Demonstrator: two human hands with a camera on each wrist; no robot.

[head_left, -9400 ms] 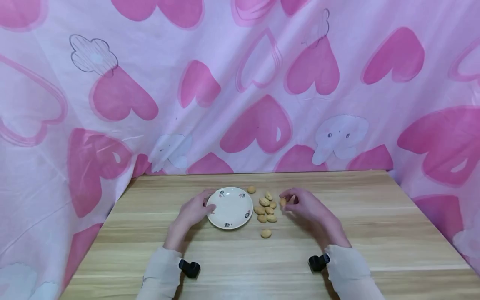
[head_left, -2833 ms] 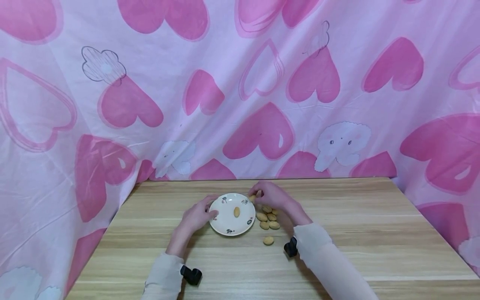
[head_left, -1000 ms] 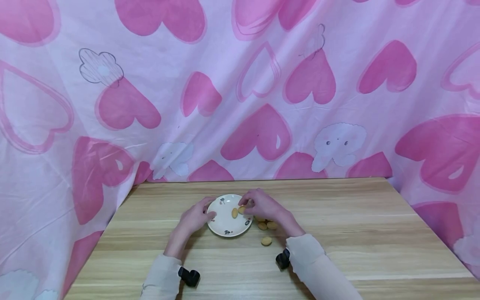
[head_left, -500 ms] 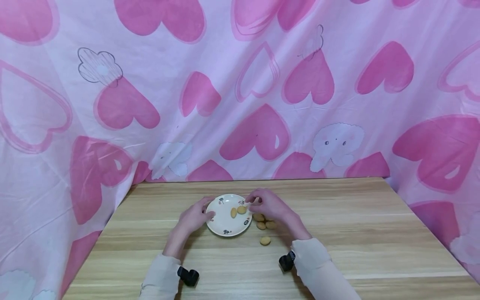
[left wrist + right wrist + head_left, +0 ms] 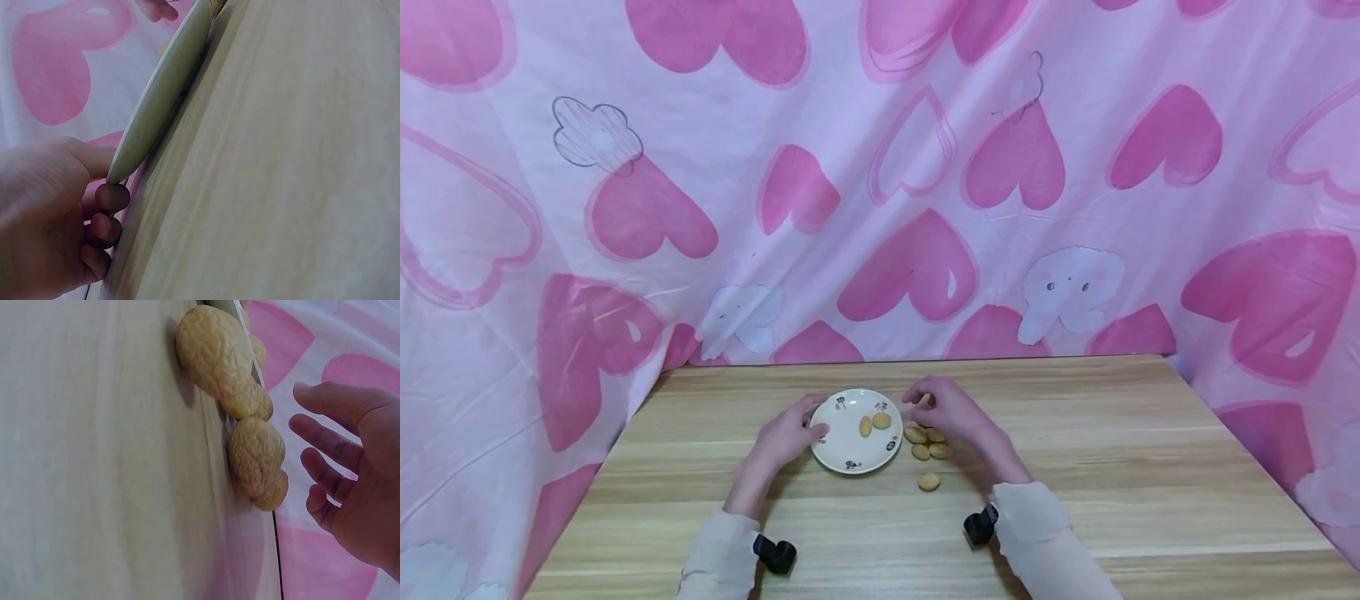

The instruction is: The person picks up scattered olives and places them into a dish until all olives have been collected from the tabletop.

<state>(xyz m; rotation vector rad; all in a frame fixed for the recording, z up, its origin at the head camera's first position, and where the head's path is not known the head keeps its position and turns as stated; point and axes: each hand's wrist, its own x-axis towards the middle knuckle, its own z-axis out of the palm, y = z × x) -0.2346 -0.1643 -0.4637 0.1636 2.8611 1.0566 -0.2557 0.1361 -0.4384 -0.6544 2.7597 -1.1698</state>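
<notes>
Pinching the white plate (image 5: 842, 429) by its rim in the left hand (image 5: 786, 432), with two wrinkled nuts (image 5: 882, 421) on it. Holding the right hand (image 5: 953, 411) loosely spread near the loose nuts (image 5: 938, 451) beside the plate. Set on a wood-grain table (image 5: 850, 533), backed by pink heart-print cloth (image 5: 737, 125).

The head view looks forward and down from above and behind the left hand (image 5: 786, 435) and right hand (image 5: 953, 412), far enough back to take in the bench (image 5: 850, 533) and the pink cloth (image 5: 820, 100) beyond them. Each wrist view sits low and close to its own hand, tipped sideways; both share the edge of the plate (image 5: 842, 440) between the hands.
</notes>
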